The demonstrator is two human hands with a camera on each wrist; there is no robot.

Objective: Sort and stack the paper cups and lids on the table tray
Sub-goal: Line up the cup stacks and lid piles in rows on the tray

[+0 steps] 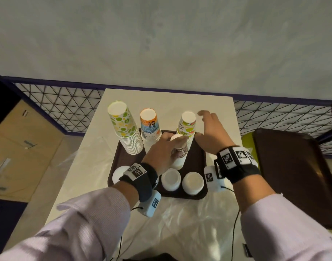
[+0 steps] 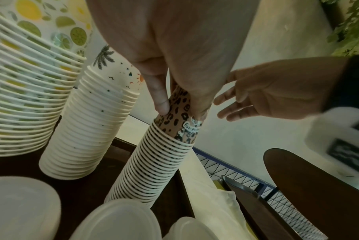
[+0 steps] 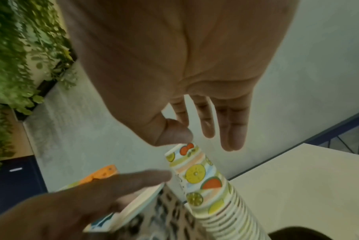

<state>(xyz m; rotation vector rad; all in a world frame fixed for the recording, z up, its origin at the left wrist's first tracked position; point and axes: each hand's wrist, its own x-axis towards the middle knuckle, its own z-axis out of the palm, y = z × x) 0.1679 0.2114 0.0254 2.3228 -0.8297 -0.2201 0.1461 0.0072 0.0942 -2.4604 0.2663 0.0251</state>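
On a dark brown tray (image 1: pixel 197 157) stand several stacks of upturned paper cups. My left hand (image 1: pixel 166 146) grips the top of the leopard-print stack (image 2: pixel 153 162) in the tray's middle, thumb on one side and fingers on the other. My right hand (image 1: pixel 210 129) hovers open, fingers straight, beside the fruit-striped stack (image 3: pixel 201 175) at the back right; whether the thumb touches its top I cannot tell. A lime-patterned stack (image 1: pixel 123 127) and an orange-and-blue stack (image 1: pixel 149 125) stand at the back left. White lid piles (image 1: pixel 170 179) (image 1: pixel 192 182) sit along the tray's front edge.
A second brown tray (image 1: pixel 293 176) lies on a green seat to the right. Crinkled clear plastic (image 1: pixel 180 223) covers the table's near part. A wire-mesh railing (image 1: pixel 67 106) runs behind the table, and cardboard boxes (image 1: pixel 20 147) sit at the far left.
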